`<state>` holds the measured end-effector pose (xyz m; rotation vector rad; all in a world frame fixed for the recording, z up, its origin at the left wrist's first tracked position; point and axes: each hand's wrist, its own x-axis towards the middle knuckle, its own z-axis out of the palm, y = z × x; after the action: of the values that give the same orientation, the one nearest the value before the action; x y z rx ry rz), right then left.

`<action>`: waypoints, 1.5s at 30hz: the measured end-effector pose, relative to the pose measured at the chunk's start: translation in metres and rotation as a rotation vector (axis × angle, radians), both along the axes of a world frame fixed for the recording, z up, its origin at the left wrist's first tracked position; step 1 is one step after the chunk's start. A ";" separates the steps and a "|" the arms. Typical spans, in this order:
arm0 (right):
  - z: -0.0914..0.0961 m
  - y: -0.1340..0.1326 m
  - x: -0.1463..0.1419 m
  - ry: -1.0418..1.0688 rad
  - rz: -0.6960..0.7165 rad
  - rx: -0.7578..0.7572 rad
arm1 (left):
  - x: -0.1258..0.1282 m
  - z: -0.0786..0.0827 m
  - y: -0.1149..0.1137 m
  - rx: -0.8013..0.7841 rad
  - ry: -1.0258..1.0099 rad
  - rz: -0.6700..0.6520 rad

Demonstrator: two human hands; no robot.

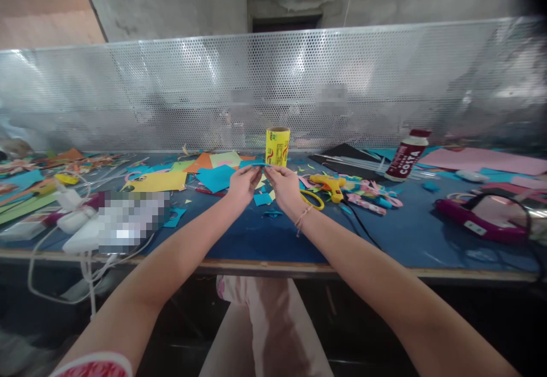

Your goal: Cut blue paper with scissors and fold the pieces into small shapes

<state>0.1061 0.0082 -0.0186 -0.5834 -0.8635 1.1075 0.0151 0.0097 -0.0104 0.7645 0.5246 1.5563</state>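
Over the middle of the blue table, my left hand [247,184] and my right hand [284,187] meet at the fingertips. Both are closed in a pinch on a small piece of blue paper [261,164], of which only a thin edge shows. Just behind my fingers stands a yellow printed roll [277,146], upright. Blue paper [217,178] lies left of my left hand, and a small blue scrap [262,199] rests below the hands. Yellow-handled scissors [314,199] lie beside my right wrist, partly hidden by it.
A yellow glue gun [330,186] with a black cord lies to the right, near a tilted Costa bottle [407,156]. White chargers [77,217] and cables crowd the left edge. A purple power strip [481,221] sits far right. Behind stands a perforated metal screen [171,92].
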 end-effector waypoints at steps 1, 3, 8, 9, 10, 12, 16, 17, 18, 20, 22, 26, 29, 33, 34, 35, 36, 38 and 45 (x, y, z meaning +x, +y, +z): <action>0.000 0.000 0.000 -0.007 -0.004 0.005 | -0.001 0.001 0.000 -0.017 -0.002 0.003; 0.000 0.000 0.000 -0.018 -0.003 0.014 | -0.002 0.002 0.002 -0.035 -0.004 0.024; -0.002 0.001 0.001 -0.064 -0.020 0.017 | -0.004 0.001 0.007 -0.009 0.023 0.040; -0.002 0.002 0.001 -0.076 -0.028 0.016 | -0.004 0.000 0.008 -0.003 0.037 0.039; -0.003 0.003 0.001 -0.088 -0.035 0.015 | -0.004 0.000 0.008 0.003 0.050 0.037; -0.004 0.004 0.001 -0.114 -0.043 0.018 | -0.004 0.000 0.009 0.008 0.069 0.035; -0.005 0.005 0.002 -0.153 -0.054 0.027 | -0.003 0.001 0.006 0.026 0.100 0.064; -0.004 0.005 0.003 -0.148 -0.050 0.027 | -0.003 0.001 0.004 0.042 0.114 0.077; -0.004 0.005 0.003 -0.136 -0.043 0.026 | -0.002 0.001 0.003 0.064 0.129 0.091; -0.003 0.005 0.003 -0.103 -0.030 0.027 | 0.000 0.001 0.000 0.109 0.152 0.121; -0.003 0.005 0.003 -0.086 -0.028 0.032 | 0.002 0.001 -0.001 0.132 0.157 0.144; -0.004 0.006 0.003 -0.110 -0.027 0.036 | 0.004 0.001 -0.003 0.120 0.149 0.151; -0.005 0.006 0.004 -0.125 -0.019 0.044 | 0.005 0.002 -0.005 0.089 0.145 0.143; -0.003 0.004 0.003 -0.104 -0.011 0.041 | 0.006 0.003 -0.006 0.067 0.127 0.124; -0.002 0.003 0.003 -0.101 -0.011 0.031 | 0.007 0.003 -0.006 0.059 0.134 0.127; -0.001 0.002 0.003 -0.098 -0.013 0.018 | 0.007 0.002 -0.005 0.051 0.143 0.133; 0.000 0.001 0.002 -0.095 -0.013 0.004 | 0.007 0.001 -0.005 0.047 0.153 0.141; 0.002 0.000 0.002 -0.077 -0.008 -0.016 | 0.007 -0.001 -0.004 0.055 0.168 0.151; 0.004 -0.005 0.001 0.005 0.050 -0.037 | 0.006 -0.002 -0.004 0.077 0.159 0.220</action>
<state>0.1074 0.0031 -0.0145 -0.5922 -0.8582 1.1723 0.0206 0.0053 -0.0127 0.9193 0.6873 1.7358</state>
